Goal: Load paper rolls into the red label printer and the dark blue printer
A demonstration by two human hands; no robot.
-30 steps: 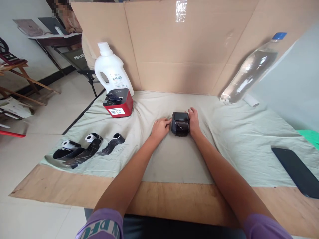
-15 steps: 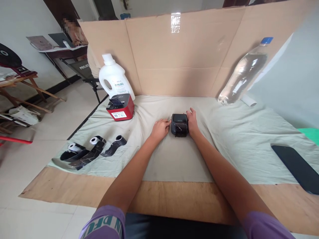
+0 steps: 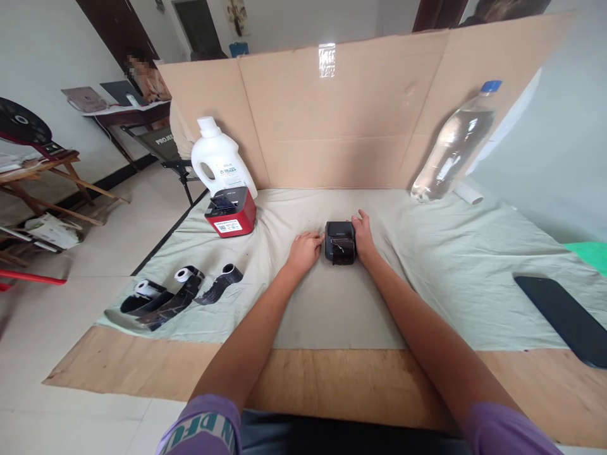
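Observation:
A small black portable receipt printer (image 3: 340,235) sits on the cloth in front of me, with a short dark strip of paper over its front. Against its left side rest the fingertips of my left hand (image 3: 305,250), its fingers bent together. My right hand (image 3: 364,237) lies along the right side, thumb and fingers curved against the casing. The printer is held between both hands; some fingertips are hidden behind it. To the left lie three paper rolls with dark unrolled tails, among them a white-ended roll (image 3: 184,274) and a smaller dark roll (image 3: 229,270).
A red and black box-shaped printer (image 3: 233,221) stands before a white detergent bottle (image 3: 220,158). At the back right, a clear bottle (image 3: 453,148) leans on the cardboard screen (image 3: 332,120) beside a white tube (image 3: 468,192). A dark phone (image 3: 562,319) lies at right. Another person (image 3: 145,79) sits far left.
My head view has tilted slightly, so the scene sits a little lower in the picture. Both hands keep their places at the printer's sides.

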